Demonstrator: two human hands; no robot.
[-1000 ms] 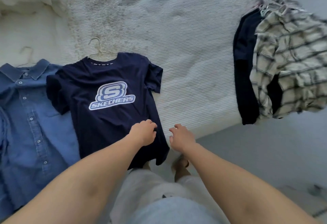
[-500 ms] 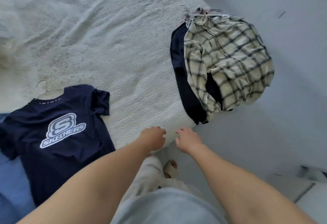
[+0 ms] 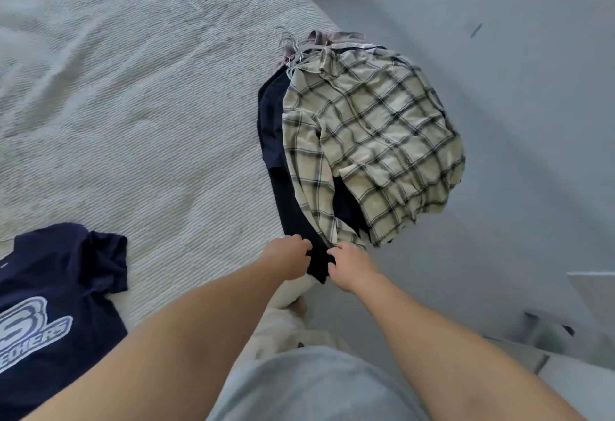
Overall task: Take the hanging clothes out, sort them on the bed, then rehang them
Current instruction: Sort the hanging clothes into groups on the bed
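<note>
Clothes: one plaid shirt [image 3: 372,141] atop a dark stack [image 3: 276,127] (count unclear); left hand [image 3: 288,259] and right hand [image 3: 349,264], fingers curled, pinch its black hem [image 3: 319,266].

Bedspread [image 3: 139,114]: I am seeing off-white with fine ribbed lines.
Plaid shirt [image 3: 376,141]: I am seeing cream, crossed by dark navy and grey checks.
Dark garment [image 3: 276,141] under it: it is showing navy, nearly black lower down.
T-shirt [image 3: 63,290]: it is showing navy, with a pale blue and white logo.
Hangers [image 3: 291,49]: they are looking silvery white.
Floor [image 3: 499,54]: I am seeing plain pale grey.
</note>
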